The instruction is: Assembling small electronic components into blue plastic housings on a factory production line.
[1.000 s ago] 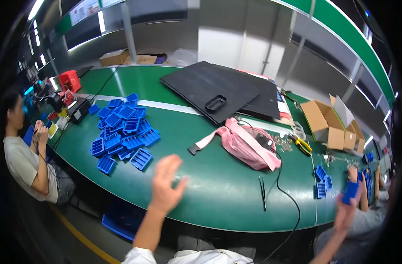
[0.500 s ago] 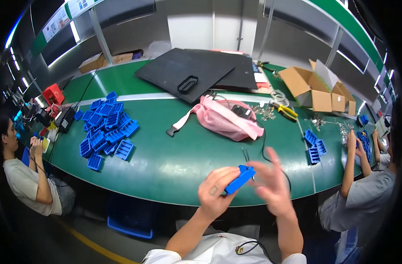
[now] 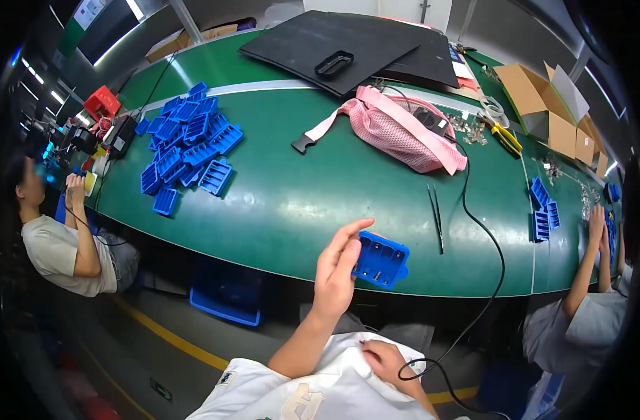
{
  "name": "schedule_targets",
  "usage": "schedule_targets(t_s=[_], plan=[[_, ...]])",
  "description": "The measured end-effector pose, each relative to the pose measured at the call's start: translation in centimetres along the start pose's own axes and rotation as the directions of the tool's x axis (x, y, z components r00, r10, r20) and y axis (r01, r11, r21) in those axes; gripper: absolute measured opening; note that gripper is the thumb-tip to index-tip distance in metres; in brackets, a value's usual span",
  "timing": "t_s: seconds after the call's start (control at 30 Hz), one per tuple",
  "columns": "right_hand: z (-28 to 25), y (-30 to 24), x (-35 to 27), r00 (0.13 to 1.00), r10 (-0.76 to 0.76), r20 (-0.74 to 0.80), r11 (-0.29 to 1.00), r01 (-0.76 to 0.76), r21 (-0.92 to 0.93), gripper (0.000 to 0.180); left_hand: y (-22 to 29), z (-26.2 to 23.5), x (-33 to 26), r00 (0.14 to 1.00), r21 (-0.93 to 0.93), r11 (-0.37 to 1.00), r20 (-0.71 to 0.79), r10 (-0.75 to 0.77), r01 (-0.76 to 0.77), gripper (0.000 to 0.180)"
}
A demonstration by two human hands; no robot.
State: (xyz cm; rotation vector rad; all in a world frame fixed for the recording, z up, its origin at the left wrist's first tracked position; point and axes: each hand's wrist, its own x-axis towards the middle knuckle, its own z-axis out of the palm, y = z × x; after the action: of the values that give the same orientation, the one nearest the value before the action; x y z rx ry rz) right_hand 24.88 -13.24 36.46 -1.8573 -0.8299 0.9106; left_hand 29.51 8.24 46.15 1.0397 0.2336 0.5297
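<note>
Left hand (image 3: 336, 269) is up over the bench (image 3: 285, 231)'s near edge, fingers pointing away from me, grip closed on the blue tray (image 3: 381, 260)'s left end. Right hand (image 3: 385, 362) low against the shirt (image 3: 330, 367); I can't tell its grip. Tweezers (image 3: 440, 234), then cable (image 3: 503, 264), right of the tray; pink bag (image 3: 404, 136) beyond.
</note>
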Motion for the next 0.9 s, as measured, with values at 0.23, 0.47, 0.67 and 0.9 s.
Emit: schedule_targets(t_s=[0.23,0.47,0.67,0.9], plan=[[-1.1,-6.6,4.4,0.741,-0.371,-0.559,0.863,0.498,0.088,0.033,-1.0,-0.9,-1.0,0.984,0.079,0.997,-0.178,0.005,0.01,0.023],[-5.2,-11.1,10.1,0.807,-0.067,-0.587,0.854,0.351,0.385,0.058,-0.9,-0.5,-2.1,0.981,0.198,0.98,-0.185,0.053,-0.016,0.018],[-5.4,-10.7,11.0,0.81,-0.037,-0.586,0.839,0.343,0.422,0.04,-1.2,-0.1,-1.4,0.977,0.249,0.968,-0.199,0.077,-0.025,0.017],[-5.6,-10.4,11.3,0.812,-0.036,-0.583,0.827,0.352,0.439,0.033,-1.2,0.3,-1.2,0.969,0.262,0.964,-0.224,0.106,-0.045,0.016]])
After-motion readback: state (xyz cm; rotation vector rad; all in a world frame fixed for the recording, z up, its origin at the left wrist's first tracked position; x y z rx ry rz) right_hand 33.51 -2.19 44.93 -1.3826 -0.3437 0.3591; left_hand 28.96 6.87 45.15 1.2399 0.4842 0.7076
